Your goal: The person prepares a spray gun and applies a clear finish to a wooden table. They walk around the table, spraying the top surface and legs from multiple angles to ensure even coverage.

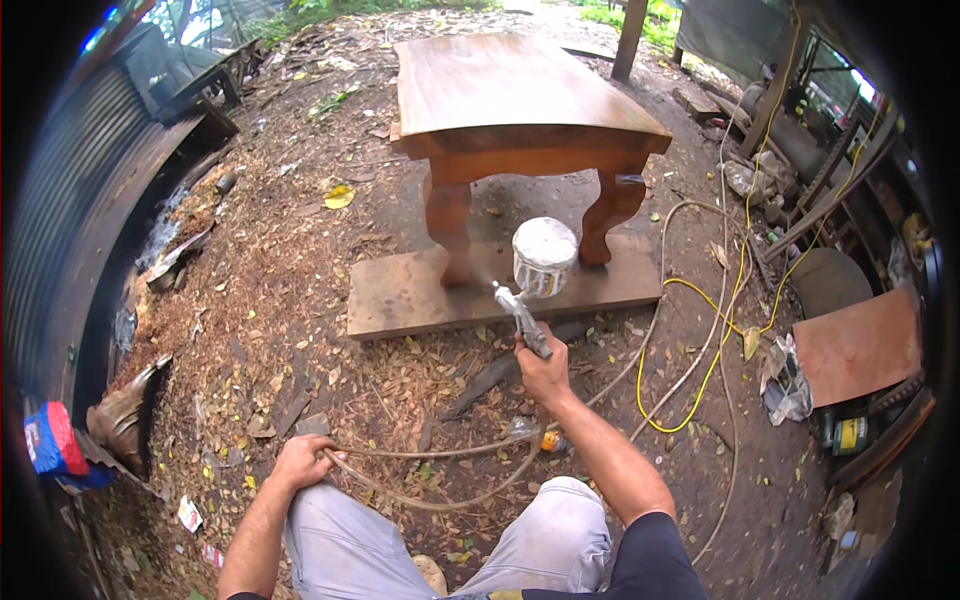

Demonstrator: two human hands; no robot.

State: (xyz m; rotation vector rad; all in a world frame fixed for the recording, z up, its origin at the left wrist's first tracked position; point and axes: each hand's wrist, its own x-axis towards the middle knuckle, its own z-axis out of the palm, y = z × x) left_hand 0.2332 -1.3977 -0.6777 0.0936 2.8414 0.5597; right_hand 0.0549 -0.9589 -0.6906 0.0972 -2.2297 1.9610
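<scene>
In my right hand [543, 370] is a spray gun [522, 318], its nozzle toward the wooden table [540, 160]. Close beside the gun's front shows a round, lidded pot [545, 258] streaked with white; I cannot tell whether it is joined to the gun or stands behind it. My left hand [302, 461] rests by my left knee, closed on a beige hose [420, 453] that loops across in front of me. The table has a glossy brown top and curved legs, and its near legs stand on a wide plank [400, 297].
Beige hose and a yellow cord [690, 425] trail over the leaf-strewn ground at right. A reddish-brown board [860, 347] leans farther right. Along the left runs a corrugated metal wall [65, 200]. A wooden post [630, 40] rises behind the table.
</scene>
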